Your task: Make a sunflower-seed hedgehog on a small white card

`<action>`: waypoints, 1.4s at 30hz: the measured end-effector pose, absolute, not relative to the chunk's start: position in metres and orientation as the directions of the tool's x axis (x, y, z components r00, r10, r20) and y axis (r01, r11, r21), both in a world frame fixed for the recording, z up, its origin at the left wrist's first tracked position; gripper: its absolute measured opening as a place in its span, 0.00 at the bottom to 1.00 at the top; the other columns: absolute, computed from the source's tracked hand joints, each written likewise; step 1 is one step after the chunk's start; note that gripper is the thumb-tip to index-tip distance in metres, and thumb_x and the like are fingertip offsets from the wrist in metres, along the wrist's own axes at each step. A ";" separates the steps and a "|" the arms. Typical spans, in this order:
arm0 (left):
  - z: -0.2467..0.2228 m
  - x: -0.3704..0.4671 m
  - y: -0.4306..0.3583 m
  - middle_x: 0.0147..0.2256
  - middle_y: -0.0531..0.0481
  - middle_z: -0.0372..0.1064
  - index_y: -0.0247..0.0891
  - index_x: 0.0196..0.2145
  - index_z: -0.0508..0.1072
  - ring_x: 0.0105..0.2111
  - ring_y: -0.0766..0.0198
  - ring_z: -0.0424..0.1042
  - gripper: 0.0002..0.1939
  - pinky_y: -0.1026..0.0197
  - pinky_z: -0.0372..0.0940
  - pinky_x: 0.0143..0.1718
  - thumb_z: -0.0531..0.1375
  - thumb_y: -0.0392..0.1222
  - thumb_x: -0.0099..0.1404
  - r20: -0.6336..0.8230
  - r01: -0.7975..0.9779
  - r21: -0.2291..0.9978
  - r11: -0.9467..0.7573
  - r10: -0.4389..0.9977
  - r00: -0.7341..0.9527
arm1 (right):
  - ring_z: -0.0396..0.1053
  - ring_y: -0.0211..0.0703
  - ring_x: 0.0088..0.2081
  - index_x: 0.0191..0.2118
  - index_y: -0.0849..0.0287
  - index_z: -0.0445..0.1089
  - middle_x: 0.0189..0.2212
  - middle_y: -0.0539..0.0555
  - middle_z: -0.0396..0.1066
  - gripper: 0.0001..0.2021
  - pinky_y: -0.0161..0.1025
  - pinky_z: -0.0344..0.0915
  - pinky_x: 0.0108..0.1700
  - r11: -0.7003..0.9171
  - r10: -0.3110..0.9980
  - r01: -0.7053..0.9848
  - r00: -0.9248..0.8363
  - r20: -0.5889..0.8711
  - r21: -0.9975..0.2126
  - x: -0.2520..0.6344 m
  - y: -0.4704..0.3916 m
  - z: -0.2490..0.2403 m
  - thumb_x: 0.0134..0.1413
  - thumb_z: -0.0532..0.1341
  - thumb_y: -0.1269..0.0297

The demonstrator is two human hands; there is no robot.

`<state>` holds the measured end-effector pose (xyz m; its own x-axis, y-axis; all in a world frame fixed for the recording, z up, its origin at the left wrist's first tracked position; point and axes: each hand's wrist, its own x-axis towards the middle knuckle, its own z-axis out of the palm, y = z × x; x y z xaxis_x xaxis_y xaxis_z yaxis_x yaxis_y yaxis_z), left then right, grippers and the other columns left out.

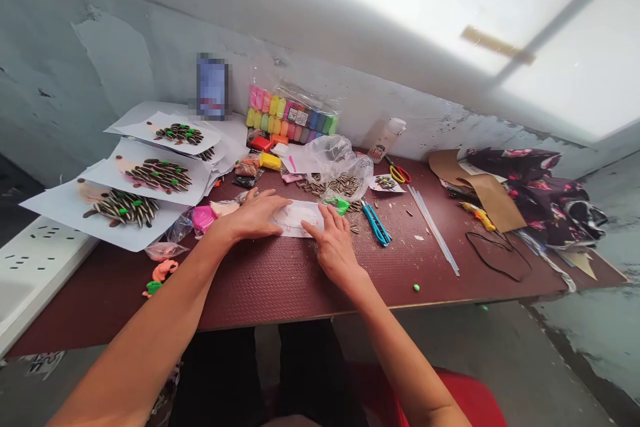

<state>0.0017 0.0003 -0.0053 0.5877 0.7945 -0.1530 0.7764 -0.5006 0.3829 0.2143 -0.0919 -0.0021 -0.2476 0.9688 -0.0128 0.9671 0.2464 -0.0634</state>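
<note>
A small white paper [296,215] with a faint drawn outline lies flat on the table in front of me. My left hand [256,215] rests over its left end, fingers stretched out and thumb apart. At its right end my right hand [336,240] lies with the fingers spread, the index finger reaching onto the paper. Neither hand holds anything. Just beyond my right fingertips are a lump of bright green clay [339,205] and a pile of striped sunflower seeds [345,183]. Pink clay [204,217] sits left of my left hand.
Sheets bearing seed hedgehogs [123,207] are stacked at left, near a white power strip [45,267]. Behind stand a pack of coloured clay [290,117] and a white bottle [386,140]. At right lie a blue cutter [376,223], scissors [399,172], glue sticks [434,230] and a yellow glue gun [479,215].
</note>
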 end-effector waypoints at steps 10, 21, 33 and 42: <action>-0.002 0.002 -0.003 0.69 0.44 0.60 0.48 0.67 0.65 0.72 0.41 0.49 0.38 0.35 0.39 0.71 0.63 0.51 0.58 -0.117 0.760 0.414 -0.500 0.799 0.590 | 0.47 0.57 0.73 0.67 0.45 0.67 0.74 0.58 0.51 0.28 0.56 0.48 0.67 0.234 0.972 0.971 -0.235 -0.013 -0.055 0.209 -0.080 -0.003 0.66 0.54 0.74; 0.000 0.002 -0.003 0.69 0.43 0.60 0.44 0.68 0.63 0.73 0.41 0.47 0.40 0.35 0.38 0.71 0.62 0.50 0.59 -0.176 0.795 0.383 -0.471 0.808 0.563 | 0.46 0.59 0.74 0.67 0.42 0.66 0.74 0.57 0.49 0.29 0.57 0.47 0.68 0.258 0.963 0.965 -0.261 -0.062 -0.054 0.203 -0.085 0.001 0.65 0.56 0.75; -0.003 0.002 -0.003 0.69 0.42 0.61 0.43 0.68 0.63 0.72 0.40 0.48 0.40 0.35 0.39 0.71 0.63 0.50 0.59 -0.163 0.789 0.382 -0.481 0.805 0.570 | 0.44 0.57 0.74 0.68 0.42 0.65 0.75 0.57 0.48 0.27 0.57 0.46 0.69 0.240 0.965 0.971 -0.241 -0.100 -0.027 0.197 -0.069 0.000 0.69 0.53 0.73; -0.010 0.002 0.000 0.67 0.42 0.64 0.44 0.67 0.66 0.71 0.40 0.50 0.38 0.33 0.40 0.70 0.63 0.50 0.59 -0.129 0.782 0.386 -0.489 0.811 0.571 | 0.43 0.59 0.75 0.66 0.44 0.68 0.75 0.58 0.48 0.24 0.58 0.46 0.69 0.290 0.952 0.957 -0.292 -0.092 -0.033 0.189 -0.058 0.002 0.70 0.53 0.70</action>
